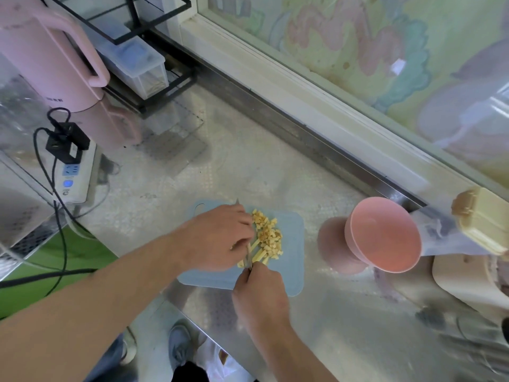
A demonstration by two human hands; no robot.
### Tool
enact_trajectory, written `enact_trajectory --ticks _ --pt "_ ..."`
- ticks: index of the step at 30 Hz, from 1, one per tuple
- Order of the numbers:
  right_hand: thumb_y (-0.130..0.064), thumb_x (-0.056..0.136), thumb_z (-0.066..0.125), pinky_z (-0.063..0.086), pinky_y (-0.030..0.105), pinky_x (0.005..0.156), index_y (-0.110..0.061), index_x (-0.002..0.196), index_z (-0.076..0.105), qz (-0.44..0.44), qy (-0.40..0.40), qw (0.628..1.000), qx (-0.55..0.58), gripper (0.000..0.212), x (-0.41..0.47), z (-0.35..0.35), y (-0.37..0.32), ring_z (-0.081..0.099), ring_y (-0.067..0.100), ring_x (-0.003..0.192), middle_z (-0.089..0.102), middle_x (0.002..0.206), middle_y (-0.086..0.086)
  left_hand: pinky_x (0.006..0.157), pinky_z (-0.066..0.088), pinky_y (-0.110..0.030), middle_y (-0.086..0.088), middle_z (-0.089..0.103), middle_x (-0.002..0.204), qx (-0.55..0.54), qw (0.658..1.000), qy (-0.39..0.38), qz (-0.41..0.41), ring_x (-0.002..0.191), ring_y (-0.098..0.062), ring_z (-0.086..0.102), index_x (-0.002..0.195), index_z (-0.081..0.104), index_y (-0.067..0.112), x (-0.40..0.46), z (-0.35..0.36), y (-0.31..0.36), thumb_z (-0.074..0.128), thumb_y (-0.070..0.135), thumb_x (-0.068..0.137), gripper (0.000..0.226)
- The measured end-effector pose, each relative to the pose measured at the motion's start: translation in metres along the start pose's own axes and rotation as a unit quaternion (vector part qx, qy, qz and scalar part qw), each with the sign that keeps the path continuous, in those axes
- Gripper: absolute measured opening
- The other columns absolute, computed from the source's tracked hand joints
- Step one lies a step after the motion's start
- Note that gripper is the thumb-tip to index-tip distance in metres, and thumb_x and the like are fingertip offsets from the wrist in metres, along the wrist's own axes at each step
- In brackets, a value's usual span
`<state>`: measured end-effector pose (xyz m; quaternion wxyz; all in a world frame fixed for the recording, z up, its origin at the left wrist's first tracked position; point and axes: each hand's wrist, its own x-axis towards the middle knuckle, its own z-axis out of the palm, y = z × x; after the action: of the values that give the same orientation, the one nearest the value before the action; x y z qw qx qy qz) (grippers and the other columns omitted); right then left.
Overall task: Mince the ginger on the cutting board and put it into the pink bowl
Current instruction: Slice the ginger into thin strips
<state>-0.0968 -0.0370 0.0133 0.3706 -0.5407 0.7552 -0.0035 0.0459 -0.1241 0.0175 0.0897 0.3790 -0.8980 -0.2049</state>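
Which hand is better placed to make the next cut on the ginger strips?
Right. The right hand grips the knife, its blade lying across the ginger strips. The left hand steadies those strips on the cutting board.

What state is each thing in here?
Ginger: on the board, partly diced, some strips still uncut.
Board: flat on the counter.
Knife: blade down across the strips.
Right hand: grips the knife handle.
Left hand: fingers curled, holding the strips down.
Bowl: right of the board, tilted, empty.
Kettle: upright, far left.
Power strip: plugs in.
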Motion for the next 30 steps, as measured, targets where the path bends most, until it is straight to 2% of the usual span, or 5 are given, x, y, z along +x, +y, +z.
enact_trajectory --ticks 10,18,22,26,30 --pt "-0.022 0.095 0.039 0.043 0.034 0.064 -0.016 0.083 0.047 -0.035 -0.004 0.998 -0.043 0.016 0.0 -0.001 0.0 0.059 0.031 0.08 0.064 0.093 0.01 0.085 0.035 -0.023 0.009 0.055 0.084 0.019 0.996 -0.085 0.004 0.086 -0.011 0.042 0.081 0.058 0.019 0.008 0.005 -0.001 0.034 0.025 0.099 0.031" --pt "-0.019 0.093 0.04 0.043 0.033 0.063 -0.017 0.082 0.049 -0.052 0.01 0.998 -0.04 0.014 0.002 -0.006 -0.005 0.059 0.032 0.079 0.066 0.091 0.011 0.077 0.045 -0.037 0.0 0.058 0.07 0.061 0.983 -0.167 -0.043 0.077 -0.021 0.054 0.066 0.055 0.01 0.03 -0.002 0.01 0.033 0.027 0.095 0.04" --pt "-0.019 0.094 0.039 0.044 0.034 0.062 -0.016 0.081 0.05 -0.058 0.004 0.998 -0.036 0.017 0.0 -0.009 -0.008 0.061 0.031 0.079 0.066 0.09 0.012 0.073 0.031 -0.033 -0.003 0.057 0.059 0.087 0.973 -0.202 -0.064 0.069 -0.024 0.057 0.059 0.048 0.014 0.032 0.0 0.011 0.031 0.032 0.093 0.042" --pt "-0.021 0.093 0.039 0.039 0.033 0.06 -0.016 0.081 0.048 -0.053 0.0 0.998 -0.021 0.016 -0.003 -0.01 -0.007 0.053 0.03 0.073 0.064 0.088 0.011 0.085 0.04 -0.032 -0.002 0.054 0.06 0.041 0.987 -0.14 -0.06 0.068 -0.024 0.052 0.06 0.046 0.014 0.031 0.0 0.011 0.033 0.031 0.092 0.038" --pt "-0.025 0.095 0.038 0.035 0.031 0.054 -0.014 0.077 0.046 -0.038 0.007 0.999 -0.003 0.023 -0.002 -0.006 -0.005 0.052 0.03 0.069 0.06 0.084 0.009 0.091 0.043 -0.031 0.006 0.059 0.091 -0.075 0.986 0.108 -0.105 0.094 -0.015 0.052 0.088 0.062 0.017 0.022 -0.01 0.006 0.052 0.019 0.098 0.015"
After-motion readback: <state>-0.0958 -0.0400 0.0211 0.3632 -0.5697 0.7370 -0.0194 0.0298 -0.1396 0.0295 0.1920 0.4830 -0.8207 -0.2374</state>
